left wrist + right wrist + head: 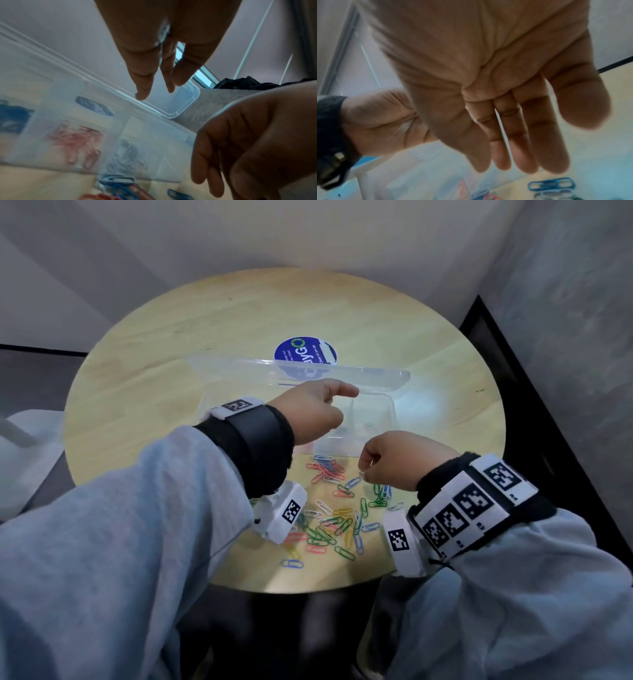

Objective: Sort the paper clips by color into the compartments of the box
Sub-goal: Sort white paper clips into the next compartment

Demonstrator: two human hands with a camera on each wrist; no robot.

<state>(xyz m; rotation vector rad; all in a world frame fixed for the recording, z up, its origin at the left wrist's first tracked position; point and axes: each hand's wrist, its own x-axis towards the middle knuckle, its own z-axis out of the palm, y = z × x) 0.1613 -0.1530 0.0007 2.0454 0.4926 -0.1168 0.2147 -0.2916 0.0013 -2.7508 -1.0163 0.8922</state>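
Pale wood grain runs across the round table [178,344] under you, set against plain grey walls. Your left hand [310,412] hangs over the box [373,412], fingers straight and loose, the index reaching forward; in the left wrist view the fingertips [142,94] point down at the lid's rounded rim and carry nothing. Your right hand [397,462] sits lower, at the near edge of the box, thumb and forefinger pinched on what looks like a pale, silvery paper clip [362,473]; the right wrist view is blurred and shows the fingers fairly straight, so the grip itself is hard to confirm. Just beyond, the clear plastic box stands with its hinged lid [298,368] tilted up; through its frosted wall you can see blue, red and grey clips in separate compartments. Nearer you, the loose paper clips [335,518] lie scattered in a thin wire tangle of red, green, blue, yellow and white. Behind the lid, a round blue sticker [305,350] lies flat on the wood.
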